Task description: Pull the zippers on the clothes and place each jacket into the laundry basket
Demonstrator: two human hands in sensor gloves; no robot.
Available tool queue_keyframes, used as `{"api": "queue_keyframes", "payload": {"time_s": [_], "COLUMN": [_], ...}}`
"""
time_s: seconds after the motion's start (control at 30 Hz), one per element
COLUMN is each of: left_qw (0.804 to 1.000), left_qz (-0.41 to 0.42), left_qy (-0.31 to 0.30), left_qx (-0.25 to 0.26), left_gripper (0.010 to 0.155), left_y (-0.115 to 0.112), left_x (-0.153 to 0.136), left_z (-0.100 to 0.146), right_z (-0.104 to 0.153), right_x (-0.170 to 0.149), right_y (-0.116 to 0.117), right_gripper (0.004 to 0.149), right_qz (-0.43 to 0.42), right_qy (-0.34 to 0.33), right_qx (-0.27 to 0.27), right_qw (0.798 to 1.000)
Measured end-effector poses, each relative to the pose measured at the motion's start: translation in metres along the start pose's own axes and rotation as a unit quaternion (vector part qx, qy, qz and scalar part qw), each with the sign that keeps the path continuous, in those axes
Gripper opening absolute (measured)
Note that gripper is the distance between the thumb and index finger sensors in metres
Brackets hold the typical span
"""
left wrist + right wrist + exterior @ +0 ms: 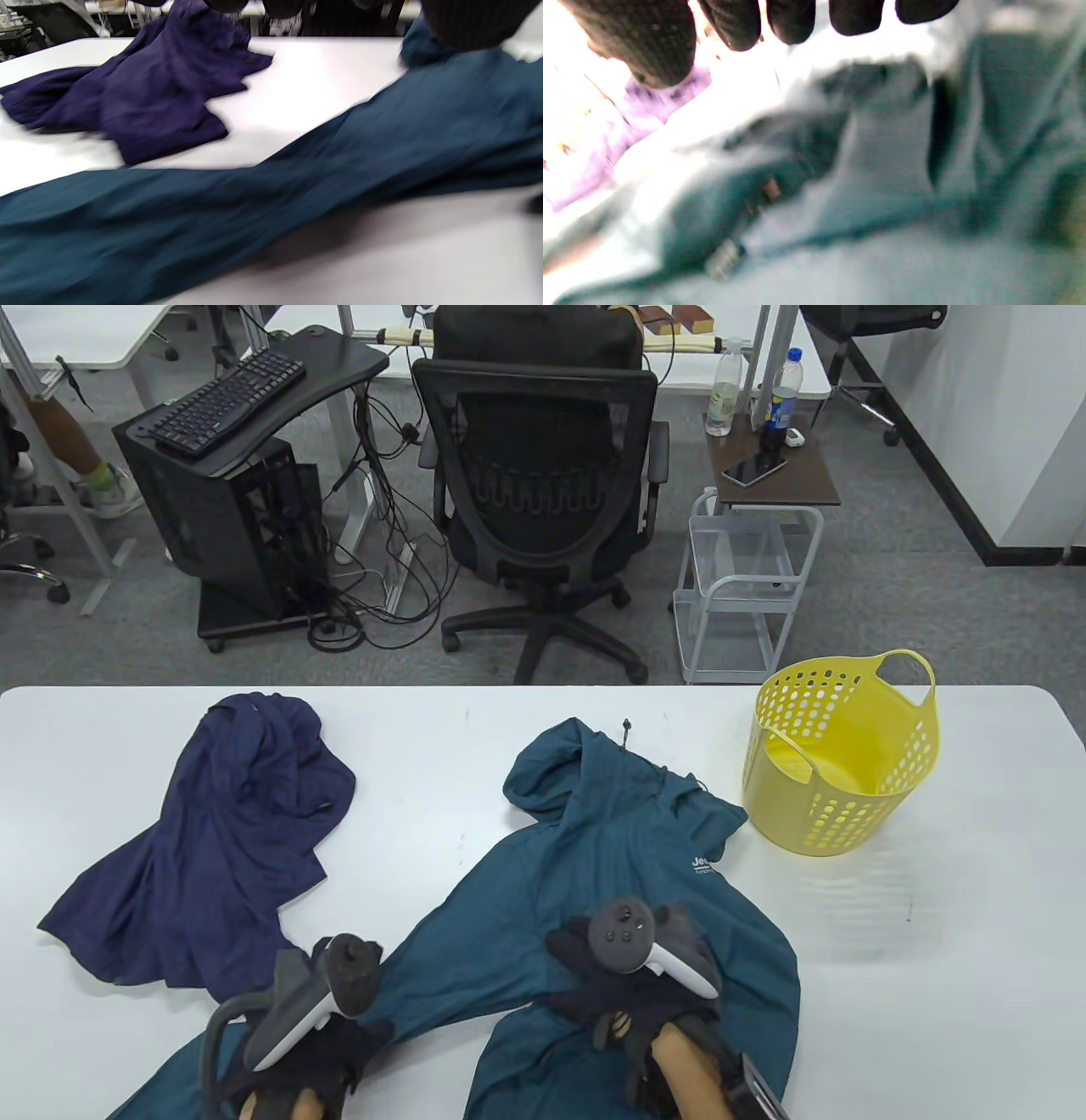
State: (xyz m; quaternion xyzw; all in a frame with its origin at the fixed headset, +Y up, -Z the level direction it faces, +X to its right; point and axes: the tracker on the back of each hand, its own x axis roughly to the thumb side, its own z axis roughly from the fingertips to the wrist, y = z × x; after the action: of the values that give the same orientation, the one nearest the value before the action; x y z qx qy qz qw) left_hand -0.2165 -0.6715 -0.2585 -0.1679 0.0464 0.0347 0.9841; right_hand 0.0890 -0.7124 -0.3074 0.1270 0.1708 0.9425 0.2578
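Fingers (pixel 793 19) of the right hand (pixel 632 976) hang straight over the teal jacket (pixel 611 848). Left hand's (pixel 314 1010) finger state unclear. Yellow basket (pixel 840 755) stands well right of them on the desk (pixel 976 899).

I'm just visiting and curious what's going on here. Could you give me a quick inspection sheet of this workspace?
Surface: white table, bare between the clothes.
Job's things: teal jacket spread flat near the middle, one sleeve running toward the near left corner; navy jacket crumpled at the left; yellow laundry basket upright at the right, nothing seen in it.
Clutter: nothing seen on the table.
Hands: left hand over the teal sleeve; right hand over the teal jacket's lower front, fingers look straight in the right wrist view; grip unclear for both.
Cables: tangle on the floor beside the computer tower.
Surroundings: office chair, keyboard, wire trolley, side table with two bottles and a phone.
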Motion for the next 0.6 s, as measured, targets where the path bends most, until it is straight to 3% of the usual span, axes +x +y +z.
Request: {"api": "queue_keyframes", "payload": {"time_s": [0.07,0.17,0.27,0.4,0.47,0.53,0.6], "left_qw": [0.999,0.995,0.991,0.99,0.991,0.992,0.992], "left_qz": [0.029,0.052,0.063,0.073,0.068,0.056,0.05], "left_qy": [-0.022,-0.028,-0.035,-0.036,-0.04,-0.059,-0.074], "left_qx": [0.034,0.085,0.116,0.112,0.107,0.095,0.086], "left_gripper": [0.075,0.072,0.069,0.068,0.067,0.065,0.066], "left_y": [0.004,0.0,-0.008,-0.022,-0.026,-0.03,-0.035], "left_x": [0.017,0.044,0.065,0.107,0.125,0.146,0.162], "left_z": [-0.004,-0.015,-0.029,-0.053,-0.059,-0.064,-0.065], "right_z": [0.014,0.029,0.033,0.027,0.022,0.016,0.013], "right_x": [-0.012,-0.058,-0.109,-0.168,-0.178,-0.181,-0.177], "right_y": [-0.027,-0.063,-0.072,-0.048,-0.04,-0.034,-0.033], "right_gripper": [0.064,0.054,0.051,0.054,0.06,0.066,0.07], "right_qz": [-0.037,-0.082,-0.099,-0.112,-0.153,-0.228,-0.223], "right_qy": [0.0,0.055,0.138,0.189,0.162,0.13,0.138], "right_qx": [-0.078,-0.206,-0.265,-0.257,-0.195,-0.19,-0.189], "right_qw": [0.996,0.974,0.949,0.941,0.955,0.946,0.946]}}
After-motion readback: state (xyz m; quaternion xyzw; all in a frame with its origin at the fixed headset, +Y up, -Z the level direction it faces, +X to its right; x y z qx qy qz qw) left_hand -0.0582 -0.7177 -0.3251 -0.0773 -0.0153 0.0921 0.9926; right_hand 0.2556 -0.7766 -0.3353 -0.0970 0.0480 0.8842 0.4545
